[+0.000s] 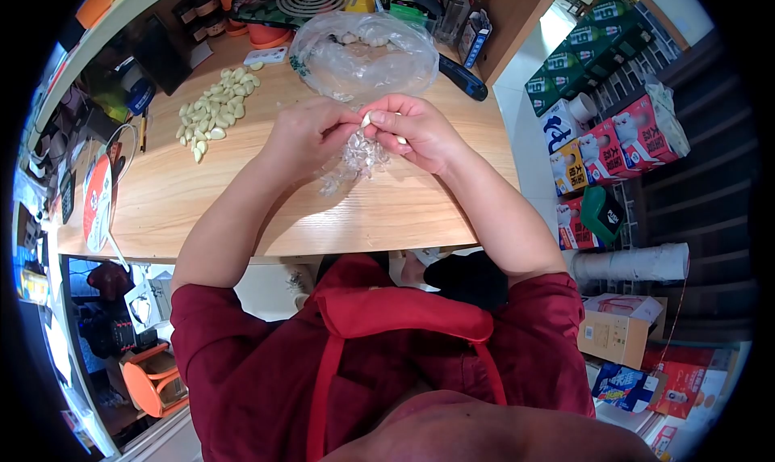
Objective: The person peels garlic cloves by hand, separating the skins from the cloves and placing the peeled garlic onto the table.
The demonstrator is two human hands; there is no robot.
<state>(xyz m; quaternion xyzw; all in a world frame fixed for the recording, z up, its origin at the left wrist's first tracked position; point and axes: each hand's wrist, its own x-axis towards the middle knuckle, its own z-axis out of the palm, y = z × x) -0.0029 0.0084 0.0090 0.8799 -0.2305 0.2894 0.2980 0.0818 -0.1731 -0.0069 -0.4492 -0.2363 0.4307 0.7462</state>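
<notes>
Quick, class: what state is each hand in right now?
Left hand: closed in a pinch; what it grips cannot be told.
Right hand: closed, holding a pale cream, smooth garlic clove.

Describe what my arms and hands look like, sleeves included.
Your left hand and right hand are ungloved, with nothing visible worn at the wrists. Both forearms are bare. The left sleeve and right sleeve are short, plain and maroon.
</notes>
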